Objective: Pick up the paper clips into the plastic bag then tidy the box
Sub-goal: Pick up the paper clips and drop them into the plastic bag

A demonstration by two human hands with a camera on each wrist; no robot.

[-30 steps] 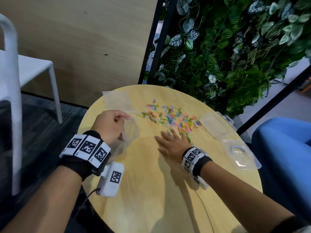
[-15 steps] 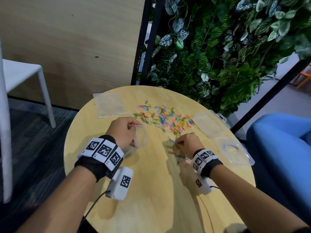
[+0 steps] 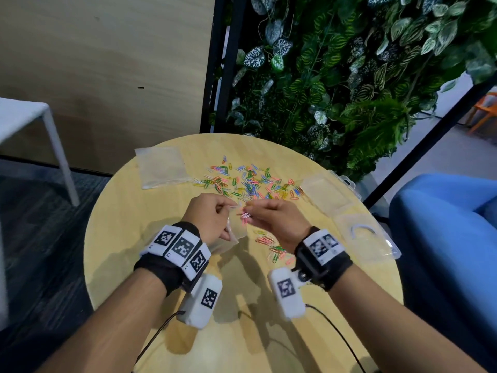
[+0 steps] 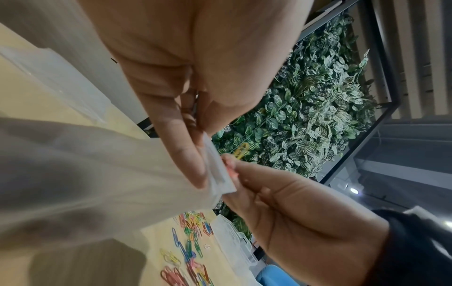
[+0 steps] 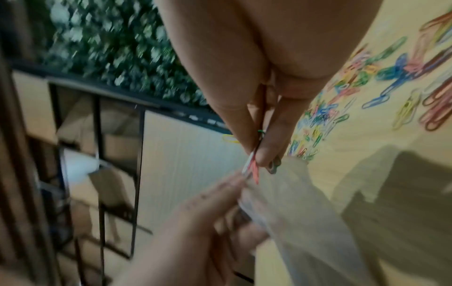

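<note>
My left hand [image 3: 212,216] pinches the top edge of a clear plastic bag [image 3: 231,232] and holds it above the round wooden table [image 3: 129,211]. My right hand [image 3: 274,219] pinches a small bunch of coloured paper clips [image 3: 245,215] right at the bag's mouth [image 4: 220,174]. In the right wrist view the pinched clips [image 5: 254,166] stick out below the fingertips, touching the bag [image 5: 293,203]. Many loose paper clips [image 3: 250,181] lie scattered across the far middle of the table. A smaller heap [image 3: 271,246] lies under my right wrist.
A second clear bag [image 3: 161,168] lies flat at the table's far left. An open clear plastic box [image 3: 328,192] and its other half [image 3: 368,238] sit at the right edge. A plant wall stands behind, a white chair at left, a blue seat at right.
My right hand left the table, closed on some clips pulled toward me, and rose left to the bag's mouth. My left hand carried the bag toward the middle.
</note>
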